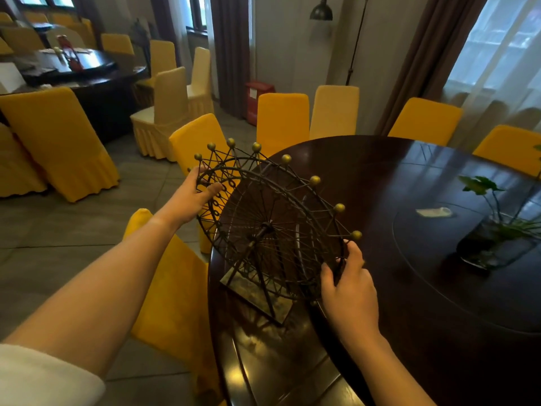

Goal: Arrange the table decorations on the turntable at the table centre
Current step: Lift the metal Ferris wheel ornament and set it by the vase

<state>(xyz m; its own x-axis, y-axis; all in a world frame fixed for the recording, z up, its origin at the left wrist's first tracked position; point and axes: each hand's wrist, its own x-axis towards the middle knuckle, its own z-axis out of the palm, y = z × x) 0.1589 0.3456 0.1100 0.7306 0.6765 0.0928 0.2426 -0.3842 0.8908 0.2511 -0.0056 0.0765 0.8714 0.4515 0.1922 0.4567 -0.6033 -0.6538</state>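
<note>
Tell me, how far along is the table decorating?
Done: a glass vase with a plant already stands on the turntable. In hand: the left hand and right hand hold the wire Ferris wheel ornament, tilted over the table's edge. Left: setting it on the turntable.

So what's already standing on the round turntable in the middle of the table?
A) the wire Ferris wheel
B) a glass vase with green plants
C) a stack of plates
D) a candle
B: a glass vase with green plants stands on the turntable, while both hands hold the wire Ferris wheel at the table's edge.
</note>
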